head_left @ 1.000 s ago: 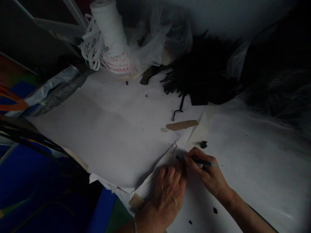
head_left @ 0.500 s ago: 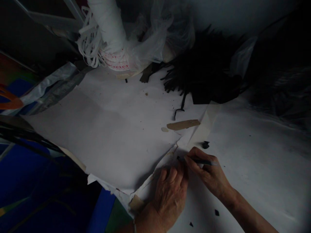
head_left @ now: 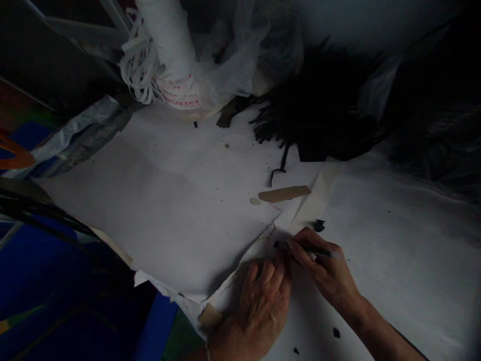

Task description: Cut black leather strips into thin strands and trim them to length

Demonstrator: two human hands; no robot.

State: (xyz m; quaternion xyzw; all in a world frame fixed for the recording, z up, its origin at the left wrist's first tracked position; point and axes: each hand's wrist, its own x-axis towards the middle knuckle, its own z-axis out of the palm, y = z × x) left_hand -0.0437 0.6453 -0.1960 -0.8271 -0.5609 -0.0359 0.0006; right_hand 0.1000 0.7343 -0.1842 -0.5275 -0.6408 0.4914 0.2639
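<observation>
My right hand (head_left: 326, 268) is closed around a slim dark pen-like tool (head_left: 319, 250) with a greyish rear end. It slants down to the left over the white paper (head_left: 169, 210). Close to its lower end shows a small black bit (head_left: 277, 244); I cannot tell whether it is the tip or a separate piece. My left hand (head_left: 265, 298) rests on the paper beside it, fingers curled and pressed together, the foremost fingertips almost meeting the right hand. Whatever lies under these fingers is hidden. A crumpled black scrap (head_left: 319, 225) lies just beyond my right hand.
A tan strip (head_left: 284, 193) lies on the paper. Behind it is a heap of black strips (head_left: 319, 115). A white wrapped roll (head_left: 169, 45) with looped white cord (head_left: 137, 65) stands at the back. Small black pieces (head_left: 336, 332) lie nearer me. An orange handle (head_left: 15, 153) shows at left.
My right hand has shifted slightly to the right, and the tool's rear end with it. My left hand has stayed in place.
</observation>
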